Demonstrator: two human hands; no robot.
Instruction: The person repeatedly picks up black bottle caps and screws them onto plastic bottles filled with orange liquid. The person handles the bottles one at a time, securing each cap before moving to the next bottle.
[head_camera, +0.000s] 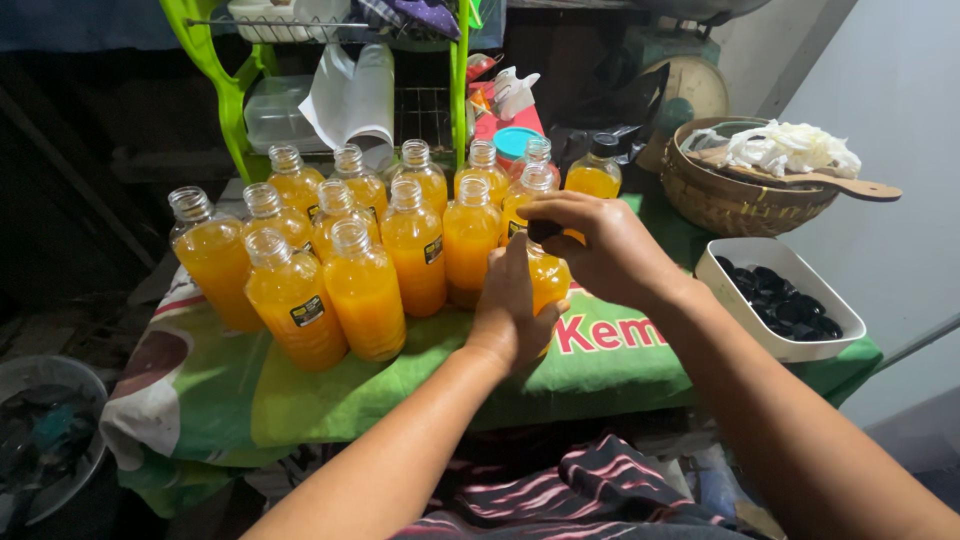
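The left hand (512, 318) grasps the juice bottle (548, 280) near the table's (300, 400) front edge; the right hand (590, 240) grasps its black cap (543, 230). A crooked cap may leak, or the bottle may tip over.

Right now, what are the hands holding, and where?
One orange juice bottle: left hand grips its body, right hand covers the black cap on top.
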